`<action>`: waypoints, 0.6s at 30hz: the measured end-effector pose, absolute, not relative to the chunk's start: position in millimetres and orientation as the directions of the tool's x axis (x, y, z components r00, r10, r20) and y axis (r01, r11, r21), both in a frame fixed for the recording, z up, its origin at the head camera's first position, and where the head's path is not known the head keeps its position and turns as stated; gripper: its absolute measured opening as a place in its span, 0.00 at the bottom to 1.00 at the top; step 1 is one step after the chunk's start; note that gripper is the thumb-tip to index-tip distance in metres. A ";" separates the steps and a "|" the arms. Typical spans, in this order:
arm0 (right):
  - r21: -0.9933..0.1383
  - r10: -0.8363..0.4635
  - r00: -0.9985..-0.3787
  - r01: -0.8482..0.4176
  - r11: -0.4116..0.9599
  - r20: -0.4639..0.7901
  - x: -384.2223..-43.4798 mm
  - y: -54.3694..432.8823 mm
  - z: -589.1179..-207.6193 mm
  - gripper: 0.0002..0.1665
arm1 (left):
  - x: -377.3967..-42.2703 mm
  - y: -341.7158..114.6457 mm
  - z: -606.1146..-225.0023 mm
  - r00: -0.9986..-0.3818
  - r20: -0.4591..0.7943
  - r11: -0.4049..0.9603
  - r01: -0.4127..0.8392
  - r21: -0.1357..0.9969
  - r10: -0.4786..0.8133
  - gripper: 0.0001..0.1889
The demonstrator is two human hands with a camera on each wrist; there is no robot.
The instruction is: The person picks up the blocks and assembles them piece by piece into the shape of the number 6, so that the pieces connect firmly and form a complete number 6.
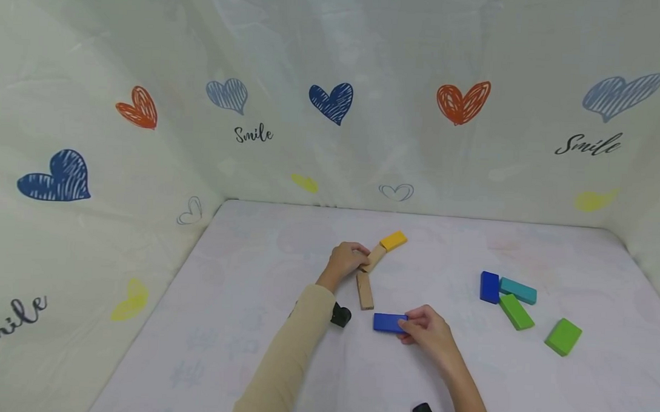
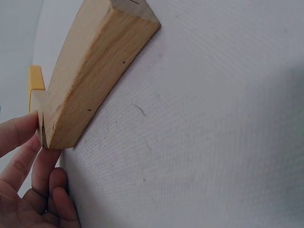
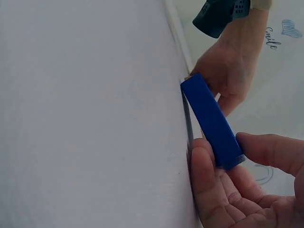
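Note:
My left hand (image 1: 347, 261) is at the corner where two plain wooden blocks meet, its fingers pinching the near end of the farther wooden block (image 1: 375, 257). The nearer wooden block (image 1: 365, 291) runs from that corner toward me and looms large in the left wrist view. A yellow block (image 1: 393, 240) continues the line at its far end. My right hand (image 1: 428, 330) holds a blue block (image 1: 387, 322) by its right end, thumb on one side and fingers on the other. In the right wrist view this blue block (image 3: 211, 121) is tilted close over the white table.
On the right of the white table (image 1: 443, 258) lie another blue block (image 1: 489, 287), a teal block (image 1: 518, 291), a green block (image 1: 517, 312) and a separate green block (image 1: 563, 337). Dark wrist devices (image 1: 341, 315) sit by both forearms. A printed cloth wall stands behind.

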State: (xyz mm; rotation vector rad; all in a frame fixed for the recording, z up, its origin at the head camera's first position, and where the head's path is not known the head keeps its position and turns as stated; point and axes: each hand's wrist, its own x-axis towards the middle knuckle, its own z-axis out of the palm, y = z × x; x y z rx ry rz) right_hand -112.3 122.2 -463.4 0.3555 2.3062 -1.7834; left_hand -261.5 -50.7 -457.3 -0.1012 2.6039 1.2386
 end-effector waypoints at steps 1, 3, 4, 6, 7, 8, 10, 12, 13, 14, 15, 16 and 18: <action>-0.916 0.066 -0.952 0.306 0.259 -0.300 -112.6 121.4 -463.4 0.14 | -261.4 -50.6 -457.5 -0.966 -0.256 0.637 -0.169 0.752 0.046 0.10; -0.906 0.072 -0.953 0.304 0.295 -0.296 -113.5 120.2 -463.1 0.14 | -261.5 -50.2 -457.8 -0.966 -0.255 0.635 -0.168 0.754 0.047 0.10; -0.899 0.075 -0.953 0.303 0.316 -0.295 -114.0 119.9 -462.9 0.14 | -261.5 -49.9 -457.8 -0.965 -0.257 0.634 -0.171 0.754 0.045 0.10; -0.883 0.078 -0.952 0.305 0.356 -0.297 -114.4 119.9 -462.8 0.13 | -261.7 -49.1 -457.8 -0.965 -0.260 0.632 -0.175 0.754 0.042 0.10; -0.875 0.079 -0.951 0.307 0.374 -0.299 -114.6 120.0 -462.8 0.13 | -261.8 -48.8 -457.9 -0.964 -0.263 0.632 -0.180 0.754 0.040 0.10; -0.869 0.079 -0.951 0.306 0.389 -0.300 -114.6 120.2 -462.9 0.12 | -261.9 -48.5 -457.9 -0.963 -0.267 0.632 -0.184 0.753 0.038 0.10; -0.858 0.078 -0.950 0.306 0.412 -0.301 -114.5 120.7 -463.0 0.11 | -261.9 -48.1 -457.5 -0.962 -0.272 0.637 -0.190 0.747 0.032 0.10; -0.852 0.075 -0.951 0.303 0.426 -0.300 -114.5 121.0 -463.3 0.10 | -261.8 -48.1 -457.2 -0.961 -0.275 0.642 -0.193 0.742 0.030 0.10; -0.852 0.075 -0.951 0.302 0.429 -0.299 -114.7 121.0 -463.2 0.09 | -261.9 -48.1 -457.1 -0.960 -0.278 0.642 -0.195 0.742 0.029 0.10; -0.851 0.073 -0.952 0.299 0.432 -0.297 -114.7 121.0 -463.1 0.09 | -261.9 -48.3 -457.0 -0.960 -0.277 0.643 -0.194 0.741 0.030 0.10; -0.850 0.073 -0.952 0.298 0.434 -0.297 -114.7 120.9 -462.9 0.09 | -262.0 -48.6 -457.0 -0.961 -0.276 0.647 -0.192 0.738 0.030 0.10; -0.848 0.073 -0.952 0.299 0.438 -0.297 -114.7 120.8 -462.8 0.09 | -262.1 -48.8 -457.1 -0.961 -0.276 0.647 -0.191 0.738 0.031 0.10; -0.844 0.073 -0.951 0.300 0.445 -0.299 -115.0 120.4 -462.8 0.10 | -262.5 -49.3 -457.3 -0.961 -0.274 0.643 -0.189 0.742 0.034 0.10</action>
